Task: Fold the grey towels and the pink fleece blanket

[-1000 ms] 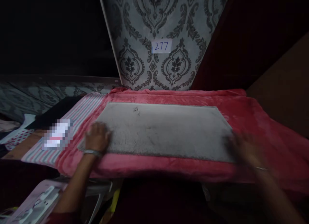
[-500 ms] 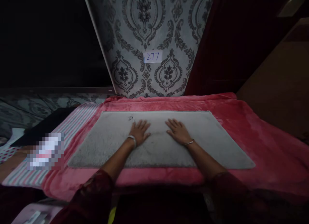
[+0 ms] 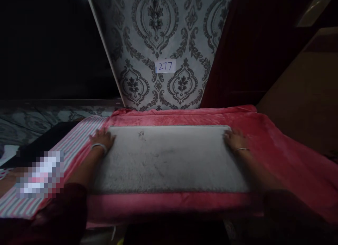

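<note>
From the head view, looking down at a flat, pale grey rectangular mat of short-pile fabric (image 3: 171,164), laid long side across on a fuzzy pinkish-red plush blanket (image 3: 280,167). Can make out a slightly rough nap with darker smudges around the middle, plus a small dark speckled patch (image 3: 141,133) near the far left. Got the left hand (image 3: 101,141) at the mat's far left corner, palm down, fingers fanned wide, with nothing visibly held. Got the right hand (image 3: 236,138) over at the far right corner, pretty blurred, so can't tell how far open or whether pinching the edge. Wearing a pale band (image 3: 98,145) on the left wrist, a thin metal-looking bracelet (image 3: 243,149) on the right. Off to the left, can see a pink, white and grey striped cloth (image 3: 84,132) with a pixelated pale patch over part of it (image 3: 39,174). Behind, grey damask-pattern wallpaper (image 3: 155,26) with a white rectangular paper label (image 3: 165,66) reading "277", between a big smooth black panel (image 3: 52,44) and a dark reddish panel (image 3: 245,44).
</note>
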The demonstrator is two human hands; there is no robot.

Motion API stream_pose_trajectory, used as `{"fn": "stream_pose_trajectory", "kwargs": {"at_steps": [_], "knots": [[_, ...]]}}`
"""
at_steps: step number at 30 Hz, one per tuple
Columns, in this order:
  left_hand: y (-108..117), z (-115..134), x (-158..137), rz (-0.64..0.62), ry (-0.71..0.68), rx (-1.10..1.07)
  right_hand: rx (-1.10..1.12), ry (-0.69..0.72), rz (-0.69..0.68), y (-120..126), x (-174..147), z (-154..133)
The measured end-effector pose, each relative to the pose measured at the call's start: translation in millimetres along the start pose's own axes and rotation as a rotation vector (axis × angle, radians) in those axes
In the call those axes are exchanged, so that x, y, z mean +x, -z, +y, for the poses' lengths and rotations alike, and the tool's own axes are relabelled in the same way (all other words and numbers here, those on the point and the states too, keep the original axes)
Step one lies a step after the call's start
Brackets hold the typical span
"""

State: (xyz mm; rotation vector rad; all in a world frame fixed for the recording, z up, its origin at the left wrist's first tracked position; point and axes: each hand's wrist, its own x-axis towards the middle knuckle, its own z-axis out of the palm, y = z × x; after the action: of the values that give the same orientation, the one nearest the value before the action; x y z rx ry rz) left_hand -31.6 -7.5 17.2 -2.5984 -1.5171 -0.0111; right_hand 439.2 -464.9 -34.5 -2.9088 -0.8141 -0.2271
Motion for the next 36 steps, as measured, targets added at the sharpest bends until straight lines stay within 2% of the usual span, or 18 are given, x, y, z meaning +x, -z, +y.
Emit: {"fn": "stream_pose_trajectory", "kwargs": {"at_steps": [2,5,7,8,9,11,17,21,24,28,32,34,36], "knots": [[8.0,45.3,-0.9,0.029,-0.088,-0.042,0.052,0.245,0.025,7.0,-2.8,-63.7],[9.1,104.2,-1.6,-0.032,-0.337,-0.112,0.115,0.543,-0.061,6.9,-16.4,-157.3],[2.7,119.3,0.9,-0.082,-0.381,-0.113,0.107,0.648,-0.137,0.9,-22.6,-192.7],[-1.4,118.3,3.4,-0.099,-0.367,-0.107,0.098,0.669,-0.160,-2.8,-22.2,-198.6],[-5.5,112.3,6.6,-0.111,-0.342,-0.100,0.086,0.673,-0.171,-6.6,-19.0,-196.6],[-11.8,90.0,14.7,-0.121,-0.290,-0.088,0.058,0.619,-0.165,-13.5,-5.5,-172.7],[-18.1,16.3,39.2,-0.144,-0.152,-0.067,-0.033,0.264,-0.142,-32.9,44.8,-42.4],[-25.0,-3.3,47.5,-0.133,-0.098,-0.089,0.007,0.110,-0.116,-49.5,61.8,21.1],[-29.1,-5.2,49.5,-0.117,-0.075,-0.105,0.060,0.043,-0.104,-60.6,69.3,45.0],[-23.2,0.2,49.5,-0.105,-0.038,-0.103,0.116,0.030,-0.066,-60.4,73.7,47.1],[-6.0,11.8,42.6,-0.077,0.102,-0.038,0.092,-0.067,-0.033,-36.1,53.2,18.5],[0.7,23.7,32.6,-0.030,0.108,-0.010,0.059,0.002,0.001,-21.6,26.3,-8.4],[3.2,41.2,17.1,-0.002,0.025,-0.023,0.037,0.194,-0.004,-10.7,-7.9,-42.9]]}}
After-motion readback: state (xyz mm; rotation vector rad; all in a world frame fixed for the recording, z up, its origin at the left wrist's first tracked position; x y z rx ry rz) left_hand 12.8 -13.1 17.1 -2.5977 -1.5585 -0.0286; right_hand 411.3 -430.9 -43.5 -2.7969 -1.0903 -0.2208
